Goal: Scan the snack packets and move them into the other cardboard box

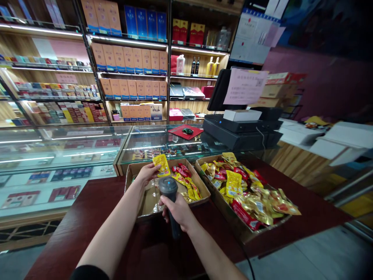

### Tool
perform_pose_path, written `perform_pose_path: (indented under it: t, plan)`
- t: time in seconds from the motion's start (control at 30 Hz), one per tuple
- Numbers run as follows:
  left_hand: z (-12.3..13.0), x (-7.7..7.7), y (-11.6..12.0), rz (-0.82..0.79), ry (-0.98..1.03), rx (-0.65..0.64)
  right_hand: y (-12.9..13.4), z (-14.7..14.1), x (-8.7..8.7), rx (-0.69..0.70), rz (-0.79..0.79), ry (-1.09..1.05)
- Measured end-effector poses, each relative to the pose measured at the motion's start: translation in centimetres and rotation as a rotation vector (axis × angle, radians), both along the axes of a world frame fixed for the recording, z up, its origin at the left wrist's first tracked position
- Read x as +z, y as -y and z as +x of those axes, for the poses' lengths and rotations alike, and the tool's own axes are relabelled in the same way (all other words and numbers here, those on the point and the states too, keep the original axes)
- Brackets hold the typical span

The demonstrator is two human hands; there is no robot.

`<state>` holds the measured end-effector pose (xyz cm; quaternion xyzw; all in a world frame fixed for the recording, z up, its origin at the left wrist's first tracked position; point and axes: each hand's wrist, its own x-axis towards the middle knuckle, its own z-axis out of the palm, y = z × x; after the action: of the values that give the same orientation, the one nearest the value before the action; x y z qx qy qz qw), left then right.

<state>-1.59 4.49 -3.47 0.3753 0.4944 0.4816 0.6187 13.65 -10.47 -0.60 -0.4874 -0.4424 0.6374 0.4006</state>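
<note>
My left hand [148, 174] pinches a yellow snack packet [162, 165] by its edge, above the back of a shallow cardboard box [204, 189]. In my right hand [178, 210] is a dark barcode scanner [168, 186], gripped round its handle, its head toward the packet. Red packets [182, 170] and yellow packets [189, 186] lie in the right half of that box; bare cardboard shows in its left part. Close by on the right, a second cardboard box [247, 238] is heaped with yellow, red and gold packets [256, 204].
Both boxes stand on a dark red table [96, 210]. Behind it runs a glass display counter [140, 136] with a mouse [187, 131] on a red mat. A monitor [217, 91] and a black cash drawer [230, 134] stand at right. A cable [247, 258] hangs over the table's front edge.
</note>
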Motion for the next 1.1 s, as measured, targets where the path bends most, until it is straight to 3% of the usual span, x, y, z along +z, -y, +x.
perform_pose_path:
  t: [0.5,1.1]
  plan:
    - [0.2,-1.1,-0.4,0.037,-0.044,-0.034,0.2,-0.1,-0.5,-0.033,0.010,0.030]
    - [0.5,-1.0,-0.3,0.092,-0.023,-0.032,0.1,-0.1,-1.0,-0.043,0.024,0.024]
